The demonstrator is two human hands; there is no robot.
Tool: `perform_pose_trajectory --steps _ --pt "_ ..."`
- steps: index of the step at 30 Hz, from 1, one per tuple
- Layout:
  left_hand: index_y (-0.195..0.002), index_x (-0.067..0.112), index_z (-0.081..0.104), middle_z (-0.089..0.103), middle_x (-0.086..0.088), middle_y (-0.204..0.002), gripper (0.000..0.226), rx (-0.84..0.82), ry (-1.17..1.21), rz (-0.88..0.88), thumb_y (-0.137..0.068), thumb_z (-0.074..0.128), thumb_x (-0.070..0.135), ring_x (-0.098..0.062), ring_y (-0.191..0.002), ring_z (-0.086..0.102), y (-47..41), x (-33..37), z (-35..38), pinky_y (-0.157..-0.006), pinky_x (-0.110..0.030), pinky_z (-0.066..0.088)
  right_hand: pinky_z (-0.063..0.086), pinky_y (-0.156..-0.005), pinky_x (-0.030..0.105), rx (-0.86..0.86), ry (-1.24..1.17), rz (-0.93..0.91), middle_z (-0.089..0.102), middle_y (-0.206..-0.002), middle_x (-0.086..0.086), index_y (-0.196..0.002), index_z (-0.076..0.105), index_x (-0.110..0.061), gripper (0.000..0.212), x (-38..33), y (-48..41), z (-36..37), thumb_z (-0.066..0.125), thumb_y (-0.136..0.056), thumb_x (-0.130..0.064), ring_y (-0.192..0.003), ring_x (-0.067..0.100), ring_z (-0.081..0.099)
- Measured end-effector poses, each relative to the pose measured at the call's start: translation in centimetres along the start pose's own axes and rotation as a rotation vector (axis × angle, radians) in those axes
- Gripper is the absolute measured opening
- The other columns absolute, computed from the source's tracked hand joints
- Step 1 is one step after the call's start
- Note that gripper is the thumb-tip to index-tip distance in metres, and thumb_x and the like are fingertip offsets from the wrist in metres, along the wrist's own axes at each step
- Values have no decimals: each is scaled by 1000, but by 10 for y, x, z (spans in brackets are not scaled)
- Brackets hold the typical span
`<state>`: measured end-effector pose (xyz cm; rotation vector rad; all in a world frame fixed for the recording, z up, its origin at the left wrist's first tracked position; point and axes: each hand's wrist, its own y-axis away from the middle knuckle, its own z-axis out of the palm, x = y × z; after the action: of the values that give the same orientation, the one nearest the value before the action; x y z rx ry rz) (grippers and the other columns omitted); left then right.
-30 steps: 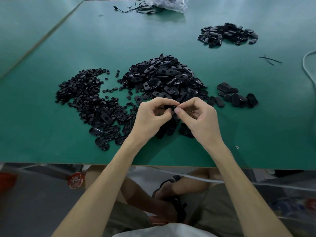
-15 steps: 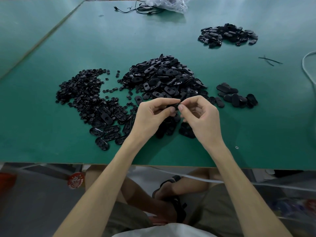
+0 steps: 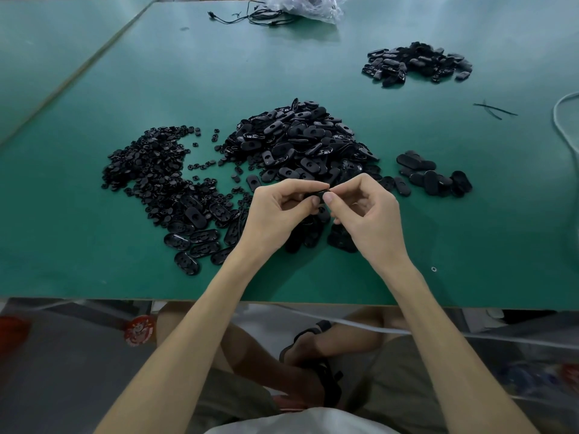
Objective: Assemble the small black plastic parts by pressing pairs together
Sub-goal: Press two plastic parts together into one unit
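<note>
A small black oval part is pinched between both hands just above the green table. My left hand grips its left end with thumb and forefinger; my right hand pinches its right end, fingertips almost touching. Most of the part is hidden by the fingers. Behind my hands rises a big heap of black oval parts. A spread of tiny black round parts lies to the left.
Several flat oval pieces lie to the right of my hands, and another pile of black parts sits far right. A plastic bag and black cables lie at the far edge. A white cord curves at the right edge.
Both hands stay together on the part. They have lifted slightly away from me, and the thumbs have closed in over the part.
</note>
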<state>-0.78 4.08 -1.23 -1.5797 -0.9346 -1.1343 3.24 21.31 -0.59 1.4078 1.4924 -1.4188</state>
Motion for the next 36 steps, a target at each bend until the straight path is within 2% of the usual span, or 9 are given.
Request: perform_pose_trajectory --steps 5,10,16,19,21,24,27,33,36 --pt "-115 8 77 80 -6 -98 24 -25 29 1 -93 74 -1 -19 -88 76 0 2 0 -85 -29 61 62 -74 42 2 -15 4 72 -84 -11 -97 69 -22 14 0 -1 1 78 -93 -11 -76 13 71" --pt "-121 10 73 78 -7 -100 30 -20 53 4 -92 77 2 -16 -89 75 0 5 1 -81 -25 60 58 -73 29 -6 23 -78 69 -92 -11 -111 76 -21 24 -2 0 1 72 -95 -4 -79 12 68" --pt "-119 4 72 77 -8 -108 24 3 35 -2 -96 72 2 -25 -97 75 -1 4 -1 -84 -36 62 58 -71 26 -47 87 -150 69 -103 -3 -105 81 -14 26 -2 0 2 66 -96 5 -89 15 71" --pt "-120 2 71 77 -7 -111 24 25 20 8 -97 66 -4 -21 -100 75 0 5 0 -86 -31 61 61 -73 31 13 19 -106 71 -104 -4 -106 81 -15 24 -1 -1 0 66 -97 1 -89 16 72" --pt "-121 2 71 77 -7 -113 25 55 35 -3 -99 62 -6 -19 -102 75 -1 4 0 -84 -29 61 62 -72 31 134 -27 -64 70 -108 1 -111 79 -17 23 1 -3 -1 66 -99 -3 -90 18 73" --pt "-120 4 72 77 -5 -111 26 75 40 -37 -101 58 -6 -20 -101 75 -2 2 -1 -82 -29 61 60 -77 23 393 -44 30 62 -117 2 -124 72 -25 27 6 -6 -4 63 -101 -12 -96 17 72" --pt "-118 5 73 77 -5 -109 25 69 24 -53 -101 58 -6 -21 -99 74 -2 1 -1 -81 -29 61 51 -89 11 569 -61 143 47 -125 -10 -141 59 -19 39 11 -10 -7 59 -102 -15 -111 1 63" --pt "-114 5 73 77 -5 -104 24 75 14 -49 -101 56 -6 -22 -96 73 -2 0 -1 -80 -33 61 46 -81 3 595 -143 270 44 -144 -3 -159 35 -15 63 19 -12 -11 59 -101 -11 -113 -12 59" --pt "-110 4 74 77 -6 -100 23 85 16 -50 -101 56 -7 -23 -92 74 -2 0 -1 -80 -32 61 45 -77 0 586 -189 288 50 -137 -14 -164 25 -15 72 22 -12 -13 59 -101 -10 -107 -22 59"
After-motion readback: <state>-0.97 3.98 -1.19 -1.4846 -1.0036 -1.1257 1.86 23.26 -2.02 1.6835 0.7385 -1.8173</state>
